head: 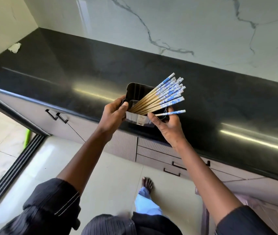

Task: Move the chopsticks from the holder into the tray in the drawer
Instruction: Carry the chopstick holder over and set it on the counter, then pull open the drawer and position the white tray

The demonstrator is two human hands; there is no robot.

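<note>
A black rectangular holder stands near the front edge of the black countertop. Several chopsticks with wooden shafts and blue-and-white patterned tops fan out of it toward the right. My left hand grips the holder's left wall, thumb over its rim. My right hand is at the holder's right side and pinches a single chopstick that points right, apart from the bundle. No open drawer or tray is in view.
Shut drawers with black handles lie below the counter on the right, and cabinet doors with handles on the left. A white marble wall backs the counter. A crumpled white scrap lies at the far left corner. My bare foot stands on the tiled floor.
</note>
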